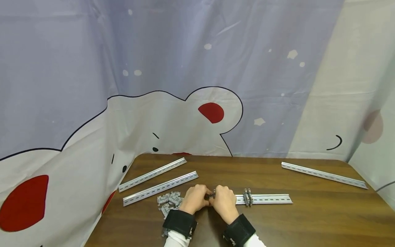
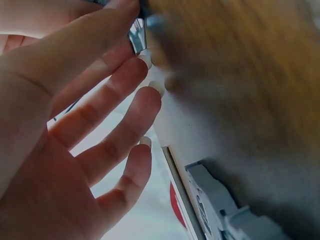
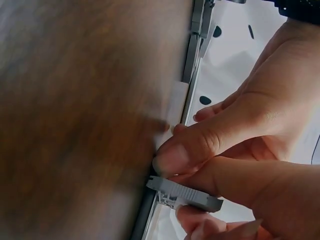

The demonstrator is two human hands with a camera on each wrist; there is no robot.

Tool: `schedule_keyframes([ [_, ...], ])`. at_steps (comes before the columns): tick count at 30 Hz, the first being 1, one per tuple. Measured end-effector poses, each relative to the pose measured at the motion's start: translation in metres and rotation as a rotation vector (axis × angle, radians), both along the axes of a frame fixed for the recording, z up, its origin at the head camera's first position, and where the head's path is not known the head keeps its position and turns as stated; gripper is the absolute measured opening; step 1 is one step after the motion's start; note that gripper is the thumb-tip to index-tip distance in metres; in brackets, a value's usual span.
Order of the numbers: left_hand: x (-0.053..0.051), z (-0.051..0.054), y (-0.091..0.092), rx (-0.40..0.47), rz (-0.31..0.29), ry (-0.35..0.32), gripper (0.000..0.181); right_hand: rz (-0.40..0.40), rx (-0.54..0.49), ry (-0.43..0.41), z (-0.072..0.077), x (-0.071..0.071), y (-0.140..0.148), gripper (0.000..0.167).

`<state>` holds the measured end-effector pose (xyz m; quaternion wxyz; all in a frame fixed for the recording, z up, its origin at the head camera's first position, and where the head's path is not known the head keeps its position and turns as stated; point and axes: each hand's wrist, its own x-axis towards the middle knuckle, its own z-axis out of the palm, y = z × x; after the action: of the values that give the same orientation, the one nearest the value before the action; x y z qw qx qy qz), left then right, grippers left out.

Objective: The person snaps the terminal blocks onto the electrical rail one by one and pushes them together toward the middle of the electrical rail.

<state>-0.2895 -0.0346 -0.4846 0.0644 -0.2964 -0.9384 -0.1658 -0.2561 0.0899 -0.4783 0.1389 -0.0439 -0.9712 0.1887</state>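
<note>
Head and right wrist views: slotted DIN rail (image 1: 271,199) flat on wooden table (image 1: 324,219), hidden end apparently pinched in left hand (image 1: 195,199) for steadiness; grey rail clip (image 3: 187,193) pinched at that end by right hand (image 1: 224,203), seemingly for alignment; loose clips (image 1: 175,198) piled within easy reach.

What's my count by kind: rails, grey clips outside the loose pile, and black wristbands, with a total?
Metal rails: 4
Grey clips on the middle rail, away from the right hand: 2
Grey clip pinched by that hand: 1
Black wristbands: 2
Total: 9
The loose pile overlaps and is partly hidden, so it's left out.
</note>
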Motion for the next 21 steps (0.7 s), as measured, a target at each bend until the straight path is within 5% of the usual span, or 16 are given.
schedule_keyframes([
  [21, -0.001, 0.0, -0.002, 0.024, -0.001, -0.056, 0.027, -0.038, -0.007, -0.069, 0.006, 0.004, 0.032, 0.032],
])
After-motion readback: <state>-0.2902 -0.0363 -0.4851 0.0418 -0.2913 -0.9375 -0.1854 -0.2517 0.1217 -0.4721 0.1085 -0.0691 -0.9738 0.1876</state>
